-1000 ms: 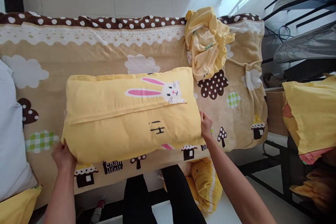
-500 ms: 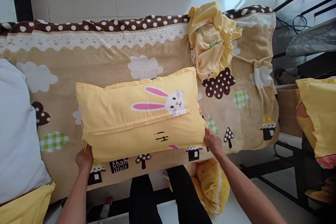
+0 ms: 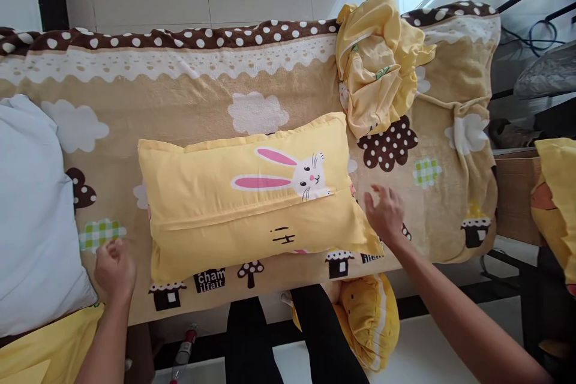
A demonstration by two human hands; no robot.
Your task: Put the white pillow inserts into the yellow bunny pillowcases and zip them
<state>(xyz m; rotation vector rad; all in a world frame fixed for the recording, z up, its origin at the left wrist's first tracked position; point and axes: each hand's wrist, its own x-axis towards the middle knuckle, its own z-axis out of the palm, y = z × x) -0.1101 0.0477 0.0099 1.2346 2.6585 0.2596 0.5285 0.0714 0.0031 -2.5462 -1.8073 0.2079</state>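
Observation:
A yellow pillow [image 3: 252, 204] with a pink-eared rabbit print lies flat on the tan patterned blanket [image 3: 180, 102]. My left hand [image 3: 114, 270] hovers to the pillow's left, apart from it, fingers loosely curled and holding nothing. My right hand [image 3: 384, 213] is just off the pillow's right end, fingers spread, holding nothing. A crumpled yellow pillowcase [image 3: 378, 66] sits at the back right of the blanket.
A white pillow [image 3: 31, 216] lies at the left edge, with yellow fabric [image 3: 40, 348] below it. Another yellow cushion [image 3: 369, 318] rests on the floor by my legs. A wooden stand [image 3: 513, 192] with yellow fabric [image 3: 555, 204] is at the right.
Both hands have let go of the pillow's ends and moved outward. The pillow now lies on the blanket by itself.

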